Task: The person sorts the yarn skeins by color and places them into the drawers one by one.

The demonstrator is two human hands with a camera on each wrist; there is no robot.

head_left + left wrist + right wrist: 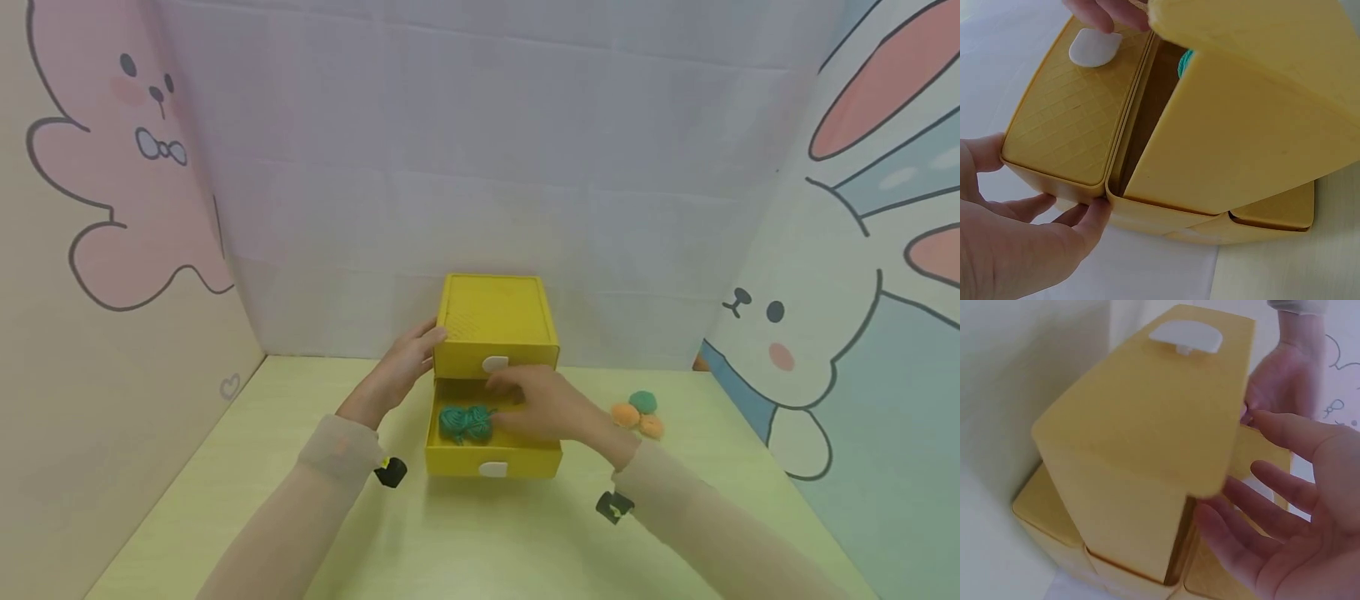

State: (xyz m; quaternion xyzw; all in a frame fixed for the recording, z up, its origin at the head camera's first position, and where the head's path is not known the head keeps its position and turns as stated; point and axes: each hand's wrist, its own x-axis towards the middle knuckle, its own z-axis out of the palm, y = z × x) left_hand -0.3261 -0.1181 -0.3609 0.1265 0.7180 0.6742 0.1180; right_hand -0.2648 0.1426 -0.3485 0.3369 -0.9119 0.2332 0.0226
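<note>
Green yarn lay inside the open lower drawer. Over it, my right hand had its fingers apart, probably empty, tips partly hidden. My left hand touched the yellow cabinet unclamped; 1 hard shove could have skidded it.
</note>
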